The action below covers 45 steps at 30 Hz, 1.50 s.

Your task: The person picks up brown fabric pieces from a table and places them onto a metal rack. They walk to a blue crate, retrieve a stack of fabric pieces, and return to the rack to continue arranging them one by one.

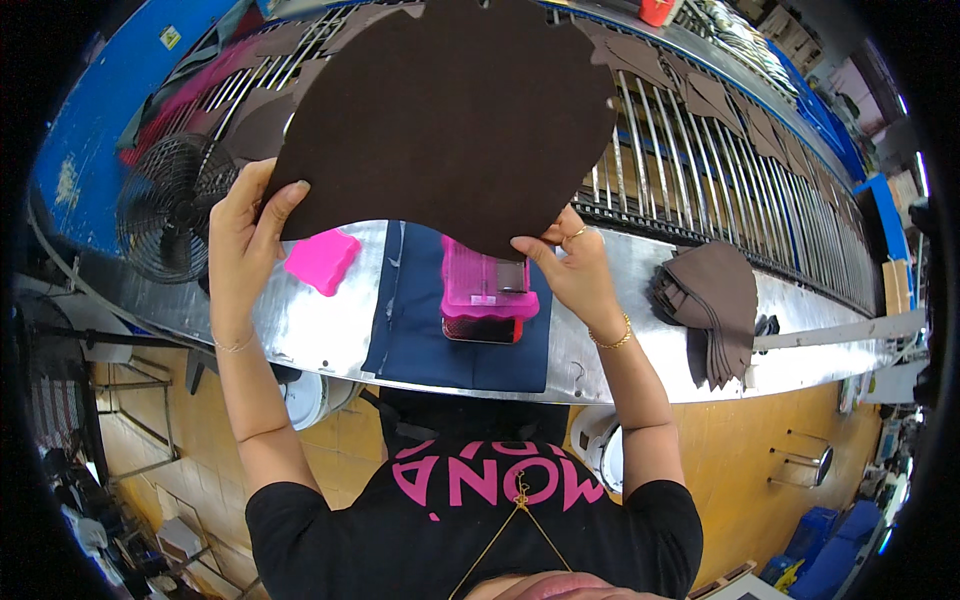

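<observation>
A large dark brown sheet piece (450, 120) with curved, notched edges is held up in front of me between both hands. My left hand (250, 215) pinches its lower left corner, thumb on the near face. At its lower right corner my right hand (570, 260) grips the edge between thumb and fingers. Beneath the sheet, on a dark blue cloth (410, 340), sits a pink translucent case (480, 285) on top of a dark, red-edged object (480, 330). The sheet hides part of the rod conveyor behind it.
A rod conveyor (690, 140) carries several brown pieces beyond the metal table (330, 350). At the right lies a stack of brown pieces (715, 300) overhanging the edge. A pink lid-like piece (322, 262) and a black fan (175, 210) are at the left. White buckets (303, 397) stand below.
</observation>
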Available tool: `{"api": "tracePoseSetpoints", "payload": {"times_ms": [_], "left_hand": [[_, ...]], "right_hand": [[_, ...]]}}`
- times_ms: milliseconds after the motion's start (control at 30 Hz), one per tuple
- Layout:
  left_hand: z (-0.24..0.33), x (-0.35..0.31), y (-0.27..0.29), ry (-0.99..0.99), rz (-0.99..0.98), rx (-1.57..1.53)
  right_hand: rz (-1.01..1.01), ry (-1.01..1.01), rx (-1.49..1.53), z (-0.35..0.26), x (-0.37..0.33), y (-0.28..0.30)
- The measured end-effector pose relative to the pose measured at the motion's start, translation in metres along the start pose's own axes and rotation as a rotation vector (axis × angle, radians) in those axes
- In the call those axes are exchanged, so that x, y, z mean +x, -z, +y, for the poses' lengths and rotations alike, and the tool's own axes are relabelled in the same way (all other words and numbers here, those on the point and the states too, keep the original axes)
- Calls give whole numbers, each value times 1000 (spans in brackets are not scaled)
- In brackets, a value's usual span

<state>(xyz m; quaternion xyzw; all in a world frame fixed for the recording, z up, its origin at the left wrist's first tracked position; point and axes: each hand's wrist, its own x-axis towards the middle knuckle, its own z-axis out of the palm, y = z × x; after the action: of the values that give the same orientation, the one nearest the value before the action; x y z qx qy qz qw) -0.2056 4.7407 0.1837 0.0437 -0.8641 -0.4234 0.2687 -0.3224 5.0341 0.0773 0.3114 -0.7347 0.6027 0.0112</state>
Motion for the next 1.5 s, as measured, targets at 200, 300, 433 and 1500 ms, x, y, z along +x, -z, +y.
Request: {"api": "tracePoseSetpoints", "payload": {"times_ms": [200,300,433,1500], "left_hand": [[-14,-11,4,-33,-104,97],[-22,-14,-15,-55,-226,61],[-9,-9,-55,-55,-457,144],[-100,164,-281,482,-344,-810]], "right_hand": [[-58,23,-224,0,-8,4],[-37,54,-338,10,-22,28],[-26,79,-458,28,-50,62],[582,-602,-1170,70,-186,312]]}}
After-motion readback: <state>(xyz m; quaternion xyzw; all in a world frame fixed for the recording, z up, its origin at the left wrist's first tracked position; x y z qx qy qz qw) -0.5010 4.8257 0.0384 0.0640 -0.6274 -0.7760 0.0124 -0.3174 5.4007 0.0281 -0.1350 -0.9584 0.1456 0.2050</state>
